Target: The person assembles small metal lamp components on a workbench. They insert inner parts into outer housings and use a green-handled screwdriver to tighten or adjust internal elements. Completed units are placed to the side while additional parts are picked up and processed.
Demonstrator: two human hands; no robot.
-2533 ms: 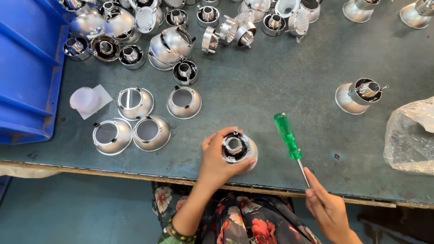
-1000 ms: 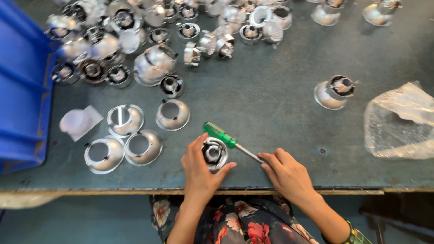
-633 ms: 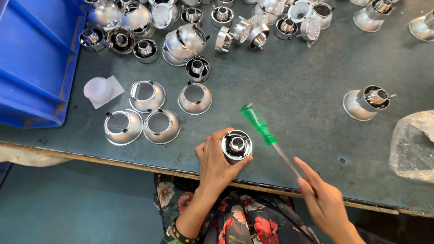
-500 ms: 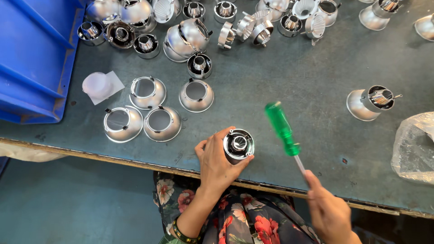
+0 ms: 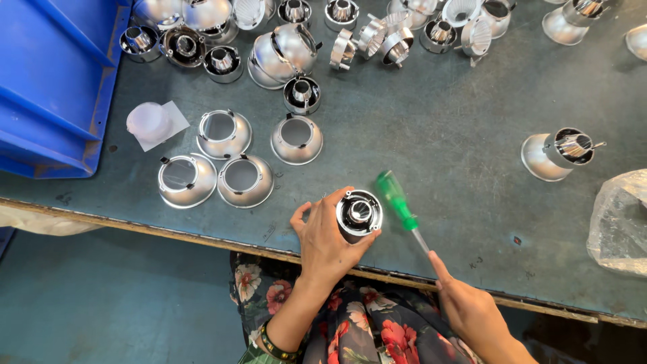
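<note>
A small round chrome lamp fitting [image 5: 359, 213] sits near the front edge of the dark desk [image 5: 458, 135], its open, ringed face turned upward. The left hand [image 5: 325, 236] wraps it from the near side: the thumb presses its right flank, the other fingers [image 5: 301, 214] curl round the left and back, so the fingers are clamped on the fitting. The wrist comes up from below the desk edge, a beaded bracelet [image 5: 273, 344] on the forearm.

Just beside the fitting, on its right, a screwdriver [image 5: 403, 210] with a green handle slants away from the person, handle farthest, bare shaft pointing back to the right hand [image 5: 472, 311]. That hand reaches up from the lower right, index finger stretched along the shaft's end. The handle is blurred, and I cannot tell whether the other fingers close on the shaft or lie loose.

Farther left on the desk stand four empty silver reflector cups [image 5: 240, 180], a white plastic cap on a paper square [image 5: 149, 121] and a blue bin [image 5: 47, 87], cut off by the frame. A heap of chrome parts [image 5: 283, 50] lines the far edge, partly cropped. At right sits one assembled fitting [image 5: 558, 154] and a clear plastic bag [image 5: 619, 222], half out of view.
</note>
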